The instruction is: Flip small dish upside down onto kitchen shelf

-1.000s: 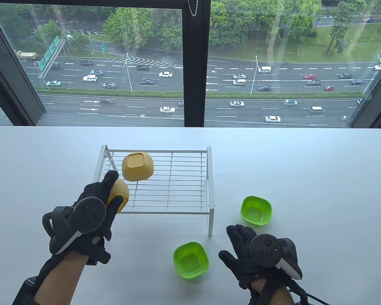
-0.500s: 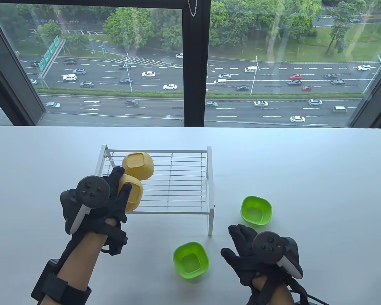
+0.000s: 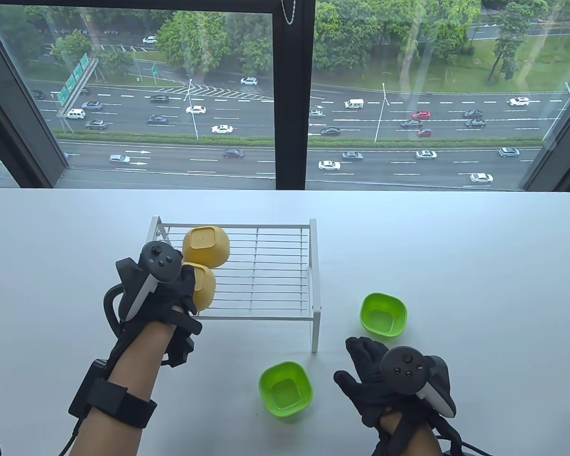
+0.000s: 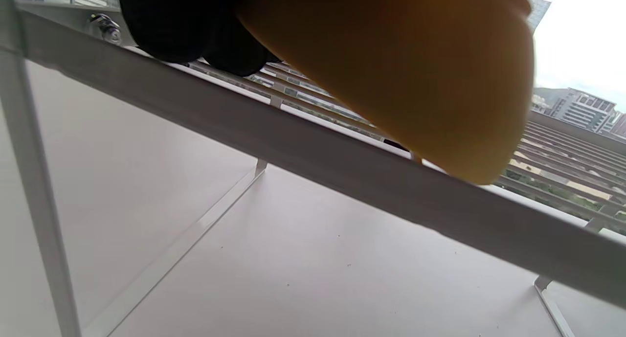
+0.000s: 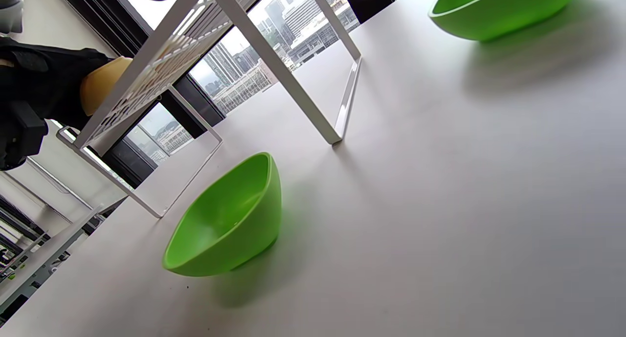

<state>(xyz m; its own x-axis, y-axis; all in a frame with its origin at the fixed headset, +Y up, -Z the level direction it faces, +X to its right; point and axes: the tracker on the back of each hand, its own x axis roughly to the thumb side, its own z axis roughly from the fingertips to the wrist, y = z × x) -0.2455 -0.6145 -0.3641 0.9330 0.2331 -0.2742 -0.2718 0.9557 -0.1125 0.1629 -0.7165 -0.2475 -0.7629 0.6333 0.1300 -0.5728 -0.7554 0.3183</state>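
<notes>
Showing matt yellow plastic on the dish [image 3: 204,289] at centre left; gleaming smoothly, white painted metal wire of the shelf [image 3: 266,280]; shining glossy green plastic bowls [image 3: 285,389] lower centre; lying smooth, matt white bench [image 3: 456,266].

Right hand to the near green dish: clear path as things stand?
Probably yes. The right hand is free on the table, and the near green dish sits just beside it with bare table between.
</notes>
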